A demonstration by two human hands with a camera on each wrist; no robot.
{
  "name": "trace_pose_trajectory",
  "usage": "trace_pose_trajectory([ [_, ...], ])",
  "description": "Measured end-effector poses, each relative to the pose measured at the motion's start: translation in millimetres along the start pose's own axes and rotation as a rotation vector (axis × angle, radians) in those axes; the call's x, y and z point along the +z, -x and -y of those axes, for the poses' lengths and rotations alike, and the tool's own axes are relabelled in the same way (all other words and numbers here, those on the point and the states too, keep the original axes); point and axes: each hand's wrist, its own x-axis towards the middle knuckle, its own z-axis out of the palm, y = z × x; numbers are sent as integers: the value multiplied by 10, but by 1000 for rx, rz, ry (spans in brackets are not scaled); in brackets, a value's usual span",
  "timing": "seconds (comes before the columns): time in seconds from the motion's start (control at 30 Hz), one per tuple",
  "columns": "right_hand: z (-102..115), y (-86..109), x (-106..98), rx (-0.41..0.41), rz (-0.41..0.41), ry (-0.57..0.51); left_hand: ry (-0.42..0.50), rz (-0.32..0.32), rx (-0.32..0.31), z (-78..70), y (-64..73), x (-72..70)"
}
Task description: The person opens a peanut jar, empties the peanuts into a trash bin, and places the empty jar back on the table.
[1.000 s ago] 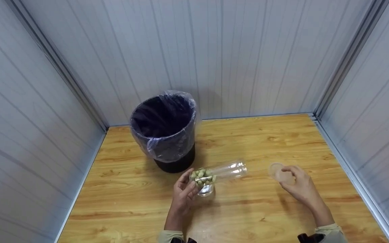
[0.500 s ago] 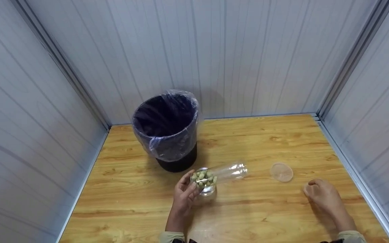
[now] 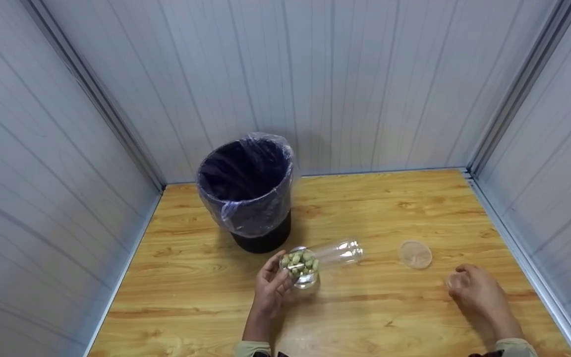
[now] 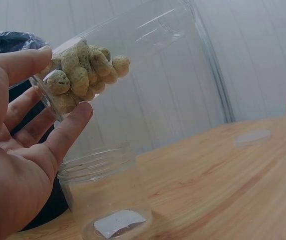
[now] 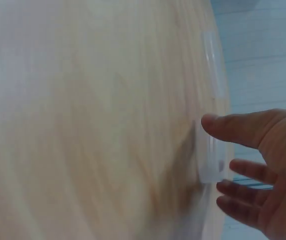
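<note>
My left hand (image 3: 269,285) grips the base end of a clear plastic jar (image 4: 150,32), thumb on one side and fingers on the other. The jar is tilted, its far end up and to the right, with unshelled peanuts (image 4: 80,72) gathered near the hand. Below it a second clear jar (image 4: 100,175) with a threaded rim stands upright on the table, a white label at its bottom. At the right, my right hand (image 3: 479,292) has its thumb and loose fingers around a small translucent lid (image 5: 211,157) on the table.
Another translucent lid (image 3: 415,254) lies flat on the wooden table (image 3: 365,317), left of my right hand. Behind my left hand stands a black bin (image 3: 260,238) with a clear plastic liner. Ribbed white panels (image 3: 365,89) enclose the back and sides.
My right hand has left one lid on the table, moved right and nearer, and lowered a second lid, loosening its fingers. My left hand keeps hold of the jar nearly in place.
</note>
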Motion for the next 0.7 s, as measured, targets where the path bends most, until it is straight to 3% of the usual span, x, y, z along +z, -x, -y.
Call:
trace_pose_trajectory([
  [0.13, 144, -84, -101, -5, -34, 16, 0, -8, -2, -5, 22, -16],
  [0.27, 469, -266, -246, -145, -140, -10, 7, -24, 2, -19, 50, -31],
  [0.53, 1703, -769, -580, -511, -237, -143, 31, -32, 9, -18, 162, -97],
  [0.7, 2467, -1071, -679, -704, -201, -151, 55, 9, 29, -34, 186, -126],
])
